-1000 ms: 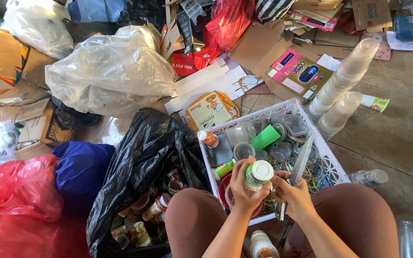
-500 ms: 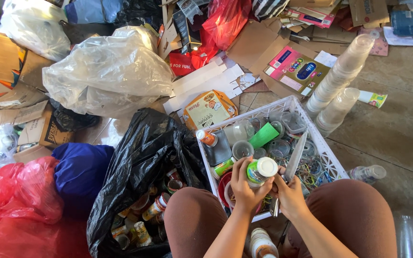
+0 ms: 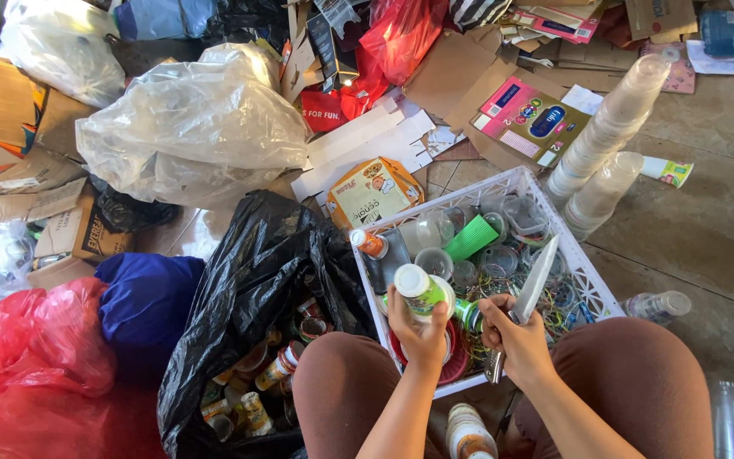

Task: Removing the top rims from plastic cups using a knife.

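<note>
Gripping a small green bottle with white cap, left hand closed round it above white crate; right hand clenched on knife, blade up. Black bag of cans left, stacked cups on floor beyond.

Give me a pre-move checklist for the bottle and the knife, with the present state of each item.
1. Left hand wraps the small green bottle with a white cap: ok.
2. Right hand grips the knife by its handle: ok.
3. Blade points up and away from the body, over the white crate: ok.
4. Left fingers sit apart from the blade: ok, though close.
5. Bottle cap seated tight: cannot tell.
6. Black bag beside the left knee stands open, small bottles showing inside: ok.
</note>
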